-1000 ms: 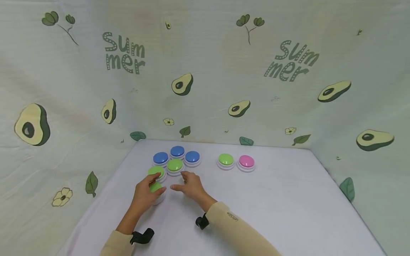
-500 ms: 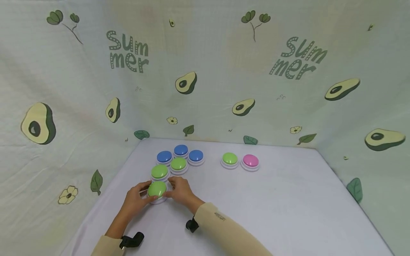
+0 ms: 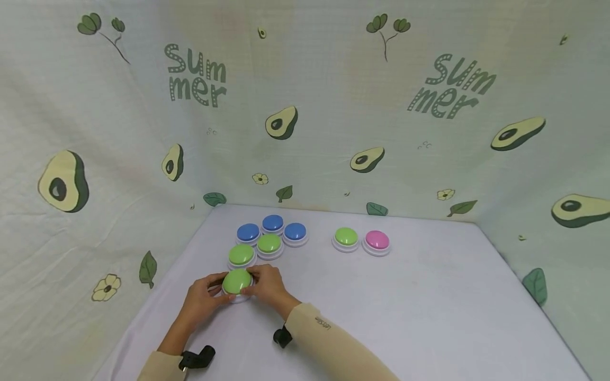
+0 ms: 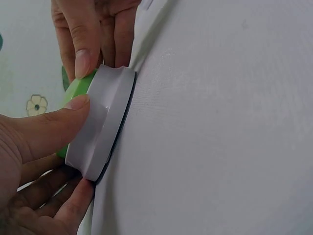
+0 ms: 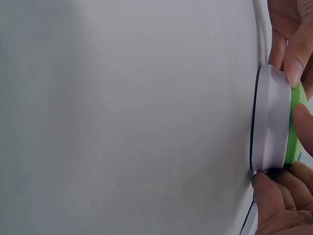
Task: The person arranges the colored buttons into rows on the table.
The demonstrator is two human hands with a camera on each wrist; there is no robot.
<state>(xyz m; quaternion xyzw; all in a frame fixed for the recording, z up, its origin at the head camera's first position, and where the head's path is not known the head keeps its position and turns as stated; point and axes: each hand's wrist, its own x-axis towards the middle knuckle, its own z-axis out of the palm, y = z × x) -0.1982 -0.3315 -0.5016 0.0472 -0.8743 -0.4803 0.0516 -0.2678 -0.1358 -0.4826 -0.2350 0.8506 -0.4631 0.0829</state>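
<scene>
A push button with a green dome [image 3: 236, 281] on a white round base sits nearest to me, at the front of a cluster on the table. My left hand [image 3: 201, 301] grips it from the left, thumb at the near edge of the dome and fingers curled round the far side. From the right, my right hand [image 3: 269, 286] grips the same button with thumb and fingers. The left wrist view shows the white base [image 4: 105, 117] side-on, with both thumbs by the green top. In the right wrist view the base [image 5: 272, 117] stands close against the white tabletop.
Just behind are two more green buttons, one left [image 3: 241, 254] and one right [image 3: 269, 244], then three blue buttons [image 3: 272, 222]. Farther right stand a green button [image 3: 346, 236] and a pink button [image 3: 377, 240]. A printed cloth [image 3: 314, 106] hangs behind the white table [image 3: 405, 301].
My right hand has come in from the right and taken hold of the near green button. My left hand has shifted down off its top to its left side. The head view has turned slightly left.
</scene>
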